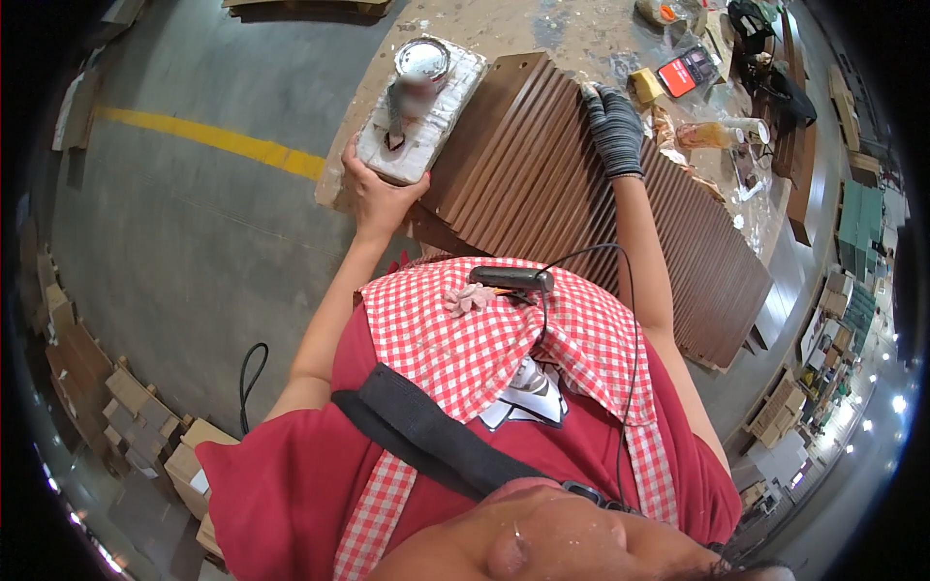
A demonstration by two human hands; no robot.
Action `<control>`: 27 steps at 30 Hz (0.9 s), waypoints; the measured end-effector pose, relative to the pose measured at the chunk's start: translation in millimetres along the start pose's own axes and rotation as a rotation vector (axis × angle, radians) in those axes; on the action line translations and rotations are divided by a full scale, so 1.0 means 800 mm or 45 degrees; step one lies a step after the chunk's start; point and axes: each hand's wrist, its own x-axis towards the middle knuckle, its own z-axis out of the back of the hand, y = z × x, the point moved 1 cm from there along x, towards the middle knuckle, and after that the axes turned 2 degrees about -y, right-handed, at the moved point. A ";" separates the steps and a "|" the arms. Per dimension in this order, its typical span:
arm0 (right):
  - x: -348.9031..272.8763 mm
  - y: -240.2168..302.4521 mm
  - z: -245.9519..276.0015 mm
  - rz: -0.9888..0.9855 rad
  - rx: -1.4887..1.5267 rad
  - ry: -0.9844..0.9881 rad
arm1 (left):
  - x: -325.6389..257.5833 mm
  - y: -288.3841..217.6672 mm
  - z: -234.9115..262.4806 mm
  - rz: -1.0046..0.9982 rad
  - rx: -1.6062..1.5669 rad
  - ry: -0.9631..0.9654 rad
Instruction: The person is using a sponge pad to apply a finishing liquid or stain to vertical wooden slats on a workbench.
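Observation:
My bare left hand (386, 198) grips the near end of a white, paint-smeared block (461, 85), with fingers and thumb on its sides. A round metal tin (422, 60) sits toward the block's far end, and a blurred item with a flat strip lies in front of it. To the right, a row of narrow brown boards (528, 155) stands packed side by side. Over their far edge lies my right hand (616, 134) in a grey striped knit glove, fingers stretched out flat, holding nothing that I can see.
The boards rest on a stained worktable (504, 29). At its right are a yellow block (645, 85), a red and black package (687, 72), a plastic bottle (710, 135) and a black bag (781, 92). A yellow line (213, 137) crosses the grey floor at left.

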 end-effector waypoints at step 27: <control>0.047 -0.010 -0.020 0.070 0.332 0.484 | -0.057 -0.023 0.054 0.436 0.165 0.598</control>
